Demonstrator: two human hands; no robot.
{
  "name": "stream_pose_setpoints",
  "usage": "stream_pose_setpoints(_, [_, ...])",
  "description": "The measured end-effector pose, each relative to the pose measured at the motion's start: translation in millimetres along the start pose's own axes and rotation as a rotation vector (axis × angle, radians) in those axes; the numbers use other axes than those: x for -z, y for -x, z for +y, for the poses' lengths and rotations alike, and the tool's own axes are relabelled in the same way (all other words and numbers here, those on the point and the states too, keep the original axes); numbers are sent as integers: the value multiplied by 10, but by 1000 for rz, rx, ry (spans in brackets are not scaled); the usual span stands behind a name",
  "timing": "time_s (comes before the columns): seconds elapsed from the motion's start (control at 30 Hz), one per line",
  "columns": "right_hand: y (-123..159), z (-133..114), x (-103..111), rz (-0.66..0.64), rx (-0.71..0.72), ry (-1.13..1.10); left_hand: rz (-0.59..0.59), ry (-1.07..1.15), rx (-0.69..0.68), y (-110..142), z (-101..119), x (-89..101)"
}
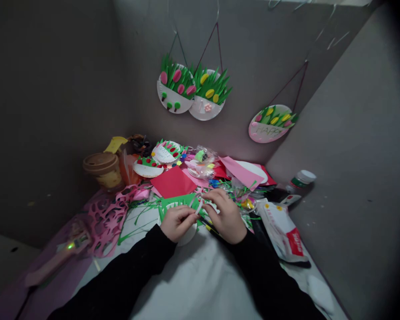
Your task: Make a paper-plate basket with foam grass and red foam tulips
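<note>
My left hand (177, 221) is curled shut, pinching a thin white strip (198, 206) over a white paper plate with green paper grass (179, 201). My right hand (224, 214) is also closed, its fingers bent on the plate's right side at the same strip's upper end. Both hands nearly touch above the plate. A dark stick-like tool (209, 227) lies under my right hand. Black sleeves cover both arms.
A red sheet (172, 181) lies behind the plate. Pink cut-out scraps (107, 217) and a glue gun (74, 243) sit left, a brown lidded cup (102, 169) back left. A white packet (283, 229) and bottle (302, 180) are right. Finished plate crafts (193, 91) hang on the grey wall.
</note>
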State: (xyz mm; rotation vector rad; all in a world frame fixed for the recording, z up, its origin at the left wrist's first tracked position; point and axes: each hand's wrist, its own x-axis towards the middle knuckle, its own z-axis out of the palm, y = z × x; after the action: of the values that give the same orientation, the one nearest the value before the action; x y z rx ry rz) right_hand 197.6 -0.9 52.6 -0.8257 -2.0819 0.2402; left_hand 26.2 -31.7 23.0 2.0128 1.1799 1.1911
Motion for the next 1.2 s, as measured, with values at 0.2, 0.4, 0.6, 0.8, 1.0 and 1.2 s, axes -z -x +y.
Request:
stream_pose_setpoints(0.2, [3, -1, 31, 21, 18, 26, 24, -46, -19, 17, -52, -11])
stream_pose_setpoints(0.4, [-6, -27, 16, -18, -2, -4, 128, -79, 26, -3, -96, -36])
stream_pose_setpoints(0.6, [-9, -95, 45, -10, 3, -84, 215, 12, 131, -33, -46, 50])
stream_pose_setpoints(0.8, [-49, 164, 104, 85, -360, -234, 475, -75, 352, -199, -437, 492])
stream_pose_setpoints(1.0, [144, 503, -429, -222, -504, -162, 125, -605, 347, -223, -648, 493])
stream_pose_setpoints(1.2, [175, 413, -576, -414, -271, 154, -498, -538, 159, -122, -337, 307])
